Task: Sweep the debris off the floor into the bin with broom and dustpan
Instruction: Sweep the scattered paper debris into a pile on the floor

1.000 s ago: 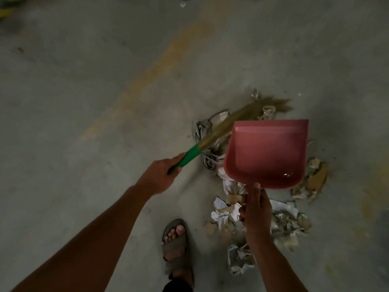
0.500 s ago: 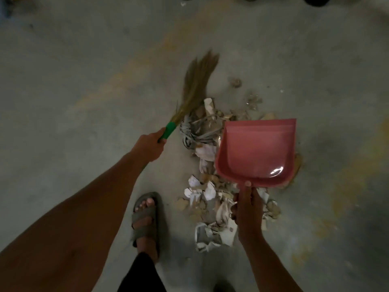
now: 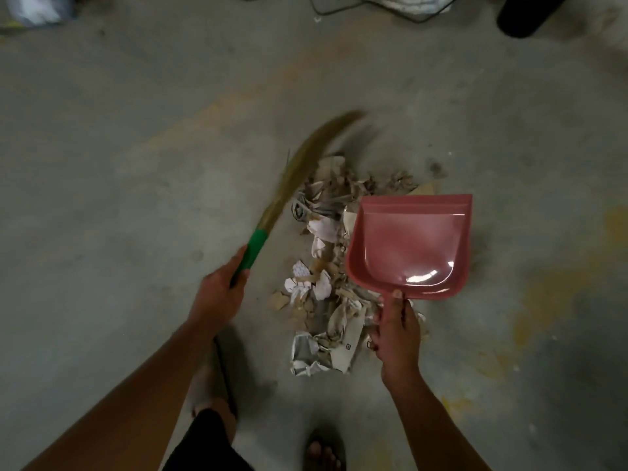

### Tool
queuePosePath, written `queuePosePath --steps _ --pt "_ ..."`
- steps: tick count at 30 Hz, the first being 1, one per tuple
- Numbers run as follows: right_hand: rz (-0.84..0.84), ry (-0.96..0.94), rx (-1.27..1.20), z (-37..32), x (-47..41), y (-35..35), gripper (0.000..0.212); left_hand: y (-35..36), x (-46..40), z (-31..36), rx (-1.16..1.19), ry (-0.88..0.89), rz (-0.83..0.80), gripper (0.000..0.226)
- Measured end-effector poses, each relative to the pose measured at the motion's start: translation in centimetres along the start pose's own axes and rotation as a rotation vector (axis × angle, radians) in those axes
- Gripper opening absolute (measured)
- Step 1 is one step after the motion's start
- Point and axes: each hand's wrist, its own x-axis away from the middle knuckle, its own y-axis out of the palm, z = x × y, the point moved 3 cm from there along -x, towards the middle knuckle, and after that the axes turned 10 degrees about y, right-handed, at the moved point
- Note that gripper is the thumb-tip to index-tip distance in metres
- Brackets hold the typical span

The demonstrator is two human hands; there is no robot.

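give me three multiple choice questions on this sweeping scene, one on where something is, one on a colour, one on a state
1. Where is the debris pile relative to the dustpan?
A. inside the pan
B. on the floor, mostly on the pan's left side
C. far off by the cables

2. What colour is the broom grip?
A. green
B. blue
C. white

3. What state is the dustpan in?
A. lying unheld on the floor
B. full of paper scraps
C. empty, held by its handle

Answers:
1. B: the crumpled paper lies on the concrete floor between broom and pan.
2. A: a green sleeve shows just above the left hand.
3. C: the pink pan's inside is bare and shiny, and the right hand grips its handle.
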Motion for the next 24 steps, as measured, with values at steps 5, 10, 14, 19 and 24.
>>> queuePosePath --steps 5,10,14,19,24 --pt "-0.049 -0.011 0.043 0.9 0.5 -0.8 0.055 0.5 0.1 -2.4 0.074 -0.311 0.093 0.058" --pt "-0.063 0.002 0.028 2.9 0.1 -1.5 0.054 3.7 -1.0 -2.0 -0.026 -0.331 -0.113 0.058" --pt "-0.046 0.041 0.056 4.1 -0.4 -1.5 0.055 7.3 -0.2 -0.5 -0.14 -0.121 -0.21 0.059" --pt "-0.017 0.069 0.099 4.7 -1.1 -1.4 0.053 9.1 2.3 0.0 -0.123 0.081 -0.236 0.062" --pt "-0.042 0.061 0.125 5.2 -0.3 -2.7 0.053 8.0 5.9 1.0 -0.061 0.184 -0.117 0.062"
